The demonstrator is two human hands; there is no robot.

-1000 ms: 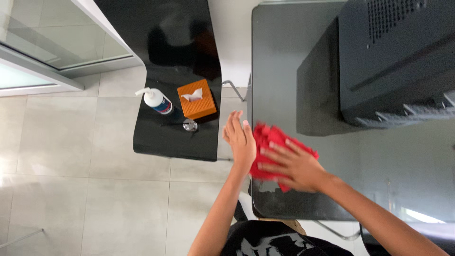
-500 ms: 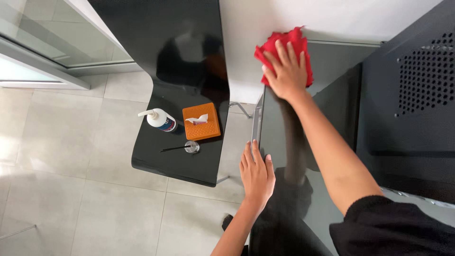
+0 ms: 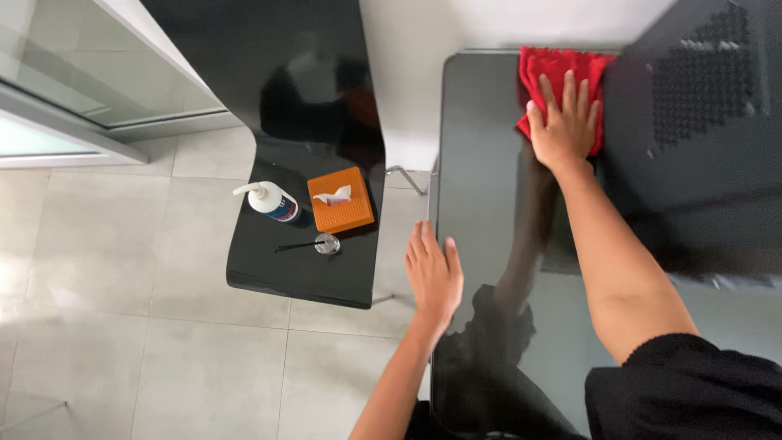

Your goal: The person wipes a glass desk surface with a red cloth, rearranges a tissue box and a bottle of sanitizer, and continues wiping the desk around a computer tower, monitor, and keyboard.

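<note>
Fingers spread flat, the right hand [image 3: 562, 122] presses a nubbly red cloth [image 3: 559, 72] onto the far edge of the glossy black table [image 3: 481, 163], right beside a perforated black case [image 3: 700, 122]. Left hand [image 3: 433, 273] rests open-palmed, fingers together, on the table's near-left edge. Since half a second ago, cloth and hand have slid right from the back-left corner.

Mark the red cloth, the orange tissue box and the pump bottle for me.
red cloth [image 3: 547, 75]: head view, on its bare left part beside the fingers.
orange tissue box [image 3: 342, 212]: head view, on its orange top below the tissue.
pump bottle [image 3: 274, 201]: head view, on its white body.
</note>
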